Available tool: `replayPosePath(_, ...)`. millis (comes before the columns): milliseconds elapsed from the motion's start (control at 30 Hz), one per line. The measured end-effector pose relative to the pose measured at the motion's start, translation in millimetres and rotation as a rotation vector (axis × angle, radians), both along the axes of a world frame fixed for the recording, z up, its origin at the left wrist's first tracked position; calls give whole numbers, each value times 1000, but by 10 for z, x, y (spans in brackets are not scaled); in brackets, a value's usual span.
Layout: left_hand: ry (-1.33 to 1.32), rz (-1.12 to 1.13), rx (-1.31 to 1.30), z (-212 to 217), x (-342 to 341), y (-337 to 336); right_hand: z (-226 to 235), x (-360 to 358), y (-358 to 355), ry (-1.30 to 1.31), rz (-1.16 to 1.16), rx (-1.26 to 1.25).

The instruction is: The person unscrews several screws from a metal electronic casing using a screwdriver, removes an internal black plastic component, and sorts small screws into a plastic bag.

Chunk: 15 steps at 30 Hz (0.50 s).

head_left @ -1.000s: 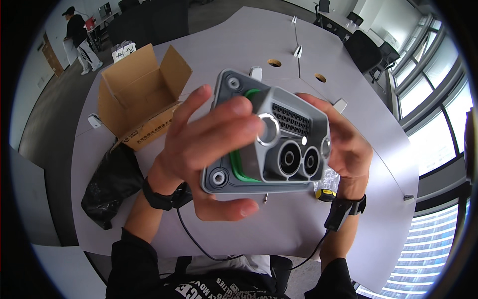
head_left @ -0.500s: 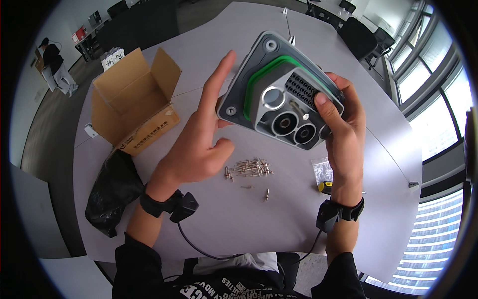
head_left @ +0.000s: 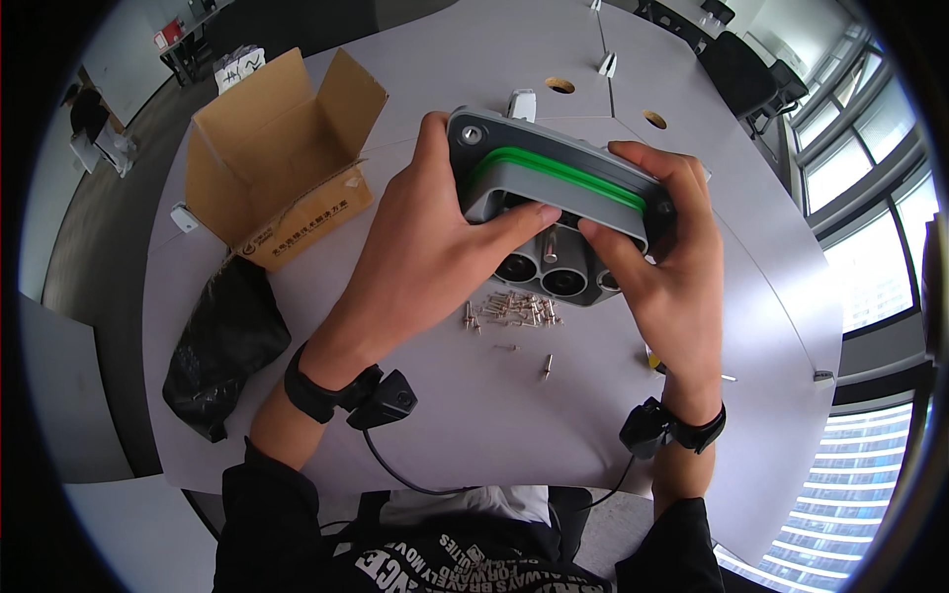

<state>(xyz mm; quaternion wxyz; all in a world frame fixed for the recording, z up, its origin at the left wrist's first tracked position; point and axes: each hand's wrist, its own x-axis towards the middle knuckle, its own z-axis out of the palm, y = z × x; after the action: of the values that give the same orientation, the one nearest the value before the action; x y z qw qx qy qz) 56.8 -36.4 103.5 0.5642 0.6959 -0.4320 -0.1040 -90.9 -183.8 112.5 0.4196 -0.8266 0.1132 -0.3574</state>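
Note:
A grey multi-socket electrical connector (head_left: 593, 206) with a green gasket and a flange plate is held up over the table, its round sockets tilted downward. My left hand (head_left: 420, 242) is closed on its left end, thumb pressed into the recess at the face. On the other end, my right hand (head_left: 667, 257) grips it too, with its thumb beside the central metal post. Below the connector lies a small heap of metal contact pins (head_left: 524, 309). A single pin (head_left: 549, 367) rests apart, nearer to me. Fingers behind the flange are mostly hidden.
An opened cardboard box (head_left: 311, 222) stands at the left, with a black plastic bag (head_left: 222, 346) before it. A yellow-and-black tool (head_left: 653, 362) is mostly hidden behind my right wrist. Cables run from both wrist straps. Cable holes (head_left: 560, 86) pierce the far tabletop.
My left hand, earlier with its index finger raised, has moved right and closed on the connector. The connector has levelled and tipped, its sockets now facing lower. My head view has shifted slightly.

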Motion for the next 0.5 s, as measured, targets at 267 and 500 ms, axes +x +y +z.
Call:
replayPosePath(267,-64,37,0,-60,0,-42,-113,67,-22,-30,-46,17)
replayPosePath(500,-148,74,-74,-134,3,-87,-144,75,-11,-39,-122,-88)
